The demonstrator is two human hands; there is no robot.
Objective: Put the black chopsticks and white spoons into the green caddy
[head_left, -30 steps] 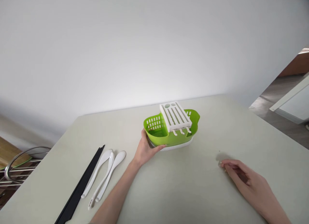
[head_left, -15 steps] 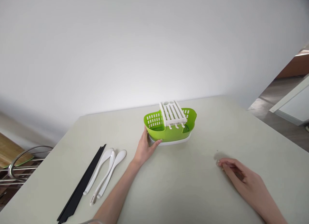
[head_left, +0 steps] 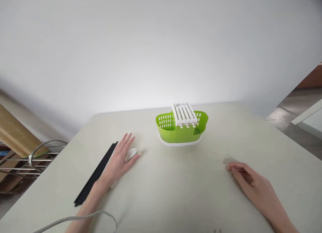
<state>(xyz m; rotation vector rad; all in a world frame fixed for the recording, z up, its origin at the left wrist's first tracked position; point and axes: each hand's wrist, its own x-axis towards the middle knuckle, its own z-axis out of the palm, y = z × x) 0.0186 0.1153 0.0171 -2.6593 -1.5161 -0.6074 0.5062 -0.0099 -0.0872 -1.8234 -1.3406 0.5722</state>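
Note:
My left hand (head_left: 120, 162) is spread open, palm down, over the white spoons at the left of the table. Only a spoon's bowl (head_left: 131, 154) and bits of handle show; the hand hides the rest. Just left of that hand lies a bundle of long black sticks (head_left: 97, 172), probably chopsticks. A green basket (head_left: 179, 135) on a white base stands upright near the wall, untouched. Across its top sits a white slotted rack (head_left: 184, 115) with hooks at the front. My right hand (head_left: 254, 184) rests on the table at right, thumb and fingers pinched together, with nothing visible in them.
A grey cable (head_left: 75, 218) crosses in front of my left forearm. The wall (head_left: 161, 52) rises behind the table (head_left: 176, 192). Beyond the left edge are a metal wire rack (head_left: 32, 159) and a wooden board (head_left: 18, 132).
My left hand has let go of the green basket and moved left and towards me over the spoons. My right hand has stayed in place. The view has shifted slightly.

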